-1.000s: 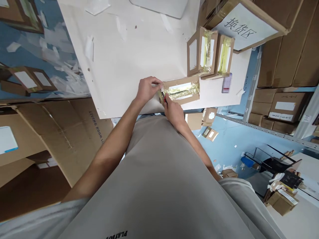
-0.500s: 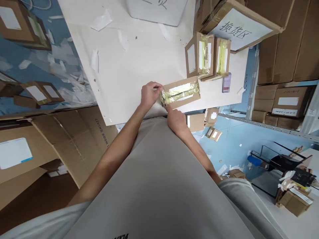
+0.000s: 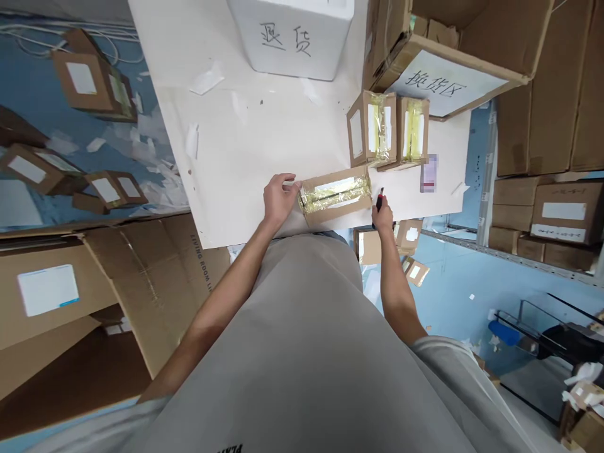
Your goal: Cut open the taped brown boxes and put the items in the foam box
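A small cardboard box (image 3: 336,198) wrapped in yellowish clear tape lies at the near edge of the white table (image 3: 264,138). My left hand (image 3: 279,196) pinches the box's left end, fingers closed on it. My right hand (image 3: 382,217) is off the box's right end at the table edge, closed round a small red and black cutter (image 3: 379,201). Two more taped boxes (image 3: 387,129) stand upright just beyond.
A white foam box (image 3: 295,34) with writing stands at the table's far side. A large open carton with a paper sign (image 3: 436,82) is on the right. Small parcels (image 3: 89,85) and paper scraps litter the blue floor on the left. Flattened cartons (image 3: 117,283) lean nearby.
My right hand has gone from the box's left end, beside my left hand, to past its right end, with the cutter. The left hand stays on the box.
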{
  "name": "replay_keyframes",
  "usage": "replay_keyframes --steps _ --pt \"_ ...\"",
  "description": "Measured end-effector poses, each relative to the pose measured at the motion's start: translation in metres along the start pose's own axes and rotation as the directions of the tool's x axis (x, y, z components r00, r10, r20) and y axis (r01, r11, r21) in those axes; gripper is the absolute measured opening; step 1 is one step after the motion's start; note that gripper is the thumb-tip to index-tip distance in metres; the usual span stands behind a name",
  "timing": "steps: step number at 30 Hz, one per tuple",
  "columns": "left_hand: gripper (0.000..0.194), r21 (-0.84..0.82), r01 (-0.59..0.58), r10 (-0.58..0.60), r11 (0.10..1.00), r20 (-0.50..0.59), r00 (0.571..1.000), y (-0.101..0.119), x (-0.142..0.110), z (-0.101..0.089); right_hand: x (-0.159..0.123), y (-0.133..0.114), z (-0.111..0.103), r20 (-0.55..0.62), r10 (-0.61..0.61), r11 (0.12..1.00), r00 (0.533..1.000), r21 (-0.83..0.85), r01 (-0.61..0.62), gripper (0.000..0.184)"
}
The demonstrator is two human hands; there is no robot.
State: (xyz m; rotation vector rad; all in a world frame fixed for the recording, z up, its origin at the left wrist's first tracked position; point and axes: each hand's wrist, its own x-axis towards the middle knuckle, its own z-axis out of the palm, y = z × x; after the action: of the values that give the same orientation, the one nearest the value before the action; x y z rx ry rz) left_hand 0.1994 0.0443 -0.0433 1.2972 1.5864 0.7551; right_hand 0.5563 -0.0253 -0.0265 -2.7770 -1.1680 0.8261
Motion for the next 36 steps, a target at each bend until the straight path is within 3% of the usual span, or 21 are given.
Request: replay_keyframes --steps 4,7,9,12,14,16,18,21,26,27,29,31,33,36 --pt "0.036 -0.104 -0.022 0.020 0.994 -0.020 1.000 0.014 -0.010 0.009 0.007 -0.010 -0.003 0.016 -0.070 0.933 0.997 0.355 0.060 0.069" --pt "0.040 0.005 -0.141 0.141 0.990 -0.057 0.988 0.028 -0.020 0.018 -0.006 -0.018 -0.009 -0.002 -0.203 0.835 0.979 0.523 0.174 0.078" --pt "0.035 0.184 -0.224 0.227 0.957 0.006 0.974 0.037 -0.028 0.023 -0.015 -0.025 -0.011 -0.013 -0.270 0.847 0.963 0.472 0.244 0.075" --pt "0.031 0.381 -0.313 0.244 0.870 0.219 0.945 0.046 -0.037 0.030 -0.022 -0.035 -0.012 -0.001 -0.350 0.876 0.937 0.355 0.327 0.062" --pt "0.042 0.454 -0.340 0.216 0.824 0.303 0.928 0.049 -0.041 0.032 -0.022 -0.040 -0.014 0.057 -0.419 0.871 0.906 0.308 0.384 0.058" --pt "0.053 0.517 -0.333 0.187 0.789 0.314 0.931 0.051 -0.042 0.033 -0.019 -0.044 -0.018 0.115 -0.504 0.847 0.856 0.263 0.463 0.057" --pt "0.055 0.564 -0.326 0.169 0.759 0.313 0.935 0.053 -0.042 0.034 -0.013 -0.048 -0.025 0.128 -0.596 0.798 0.792 0.205 0.567 0.057" --pt "0.042 0.594 -0.346 0.168 0.726 0.334 0.927 0.056 -0.045 0.036 -0.001 -0.059 -0.038 0.129 -0.730 0.683 0.671 0.116 0.721 0.054" --pt "0.008 0.600 -0.325 0.206 0.731 0.260 0.943 0.054 -0.067 0.047 0.032 -0.083 -0.051 0.332 -0.842 0.471 0.425 0.068 0.880 0.050" --pt "0.012 0.606 -0.317 0.212 0.730 0.240 0.947 0.051 -0.072 0.049 0.038 -0.086 -0.053 0.365 -0.843 0.444 0.395 0.056 0.894 0.055" --pt "0.026 0.622 -0.301 0.214 0.723 0.213 0.953 0.046 -0.083 0.052 0.048 -0.091 -0.055 0.397 -0.841 0.405 0.367 0.015 0.914 0.063" --pt "0.029 0.629 -0.290 0.202 0.721 0.210 0.957 0.040 -0.091 0.052 0.052 -0.095 -0.056 0.383 -0.845 0.384 0.375 -0.056 0.922 0.061" --pt "0.022 0.616 -0.301 0.191 0.728 0.239 0.952 0.036 -0.096 0.050 0.050 -0.099 -0.054 0.360 -0.850 0.357 0.384 -0.141 0.923 0.056" --pt "0.007 0.577 -0.358 0.196 0.734 0.325 0.925 0.032 -0.102 0.046 0.039 -0.105 -0.045 0.357 -0.863 0.284 0.357 -0.241 0.928 0.053"
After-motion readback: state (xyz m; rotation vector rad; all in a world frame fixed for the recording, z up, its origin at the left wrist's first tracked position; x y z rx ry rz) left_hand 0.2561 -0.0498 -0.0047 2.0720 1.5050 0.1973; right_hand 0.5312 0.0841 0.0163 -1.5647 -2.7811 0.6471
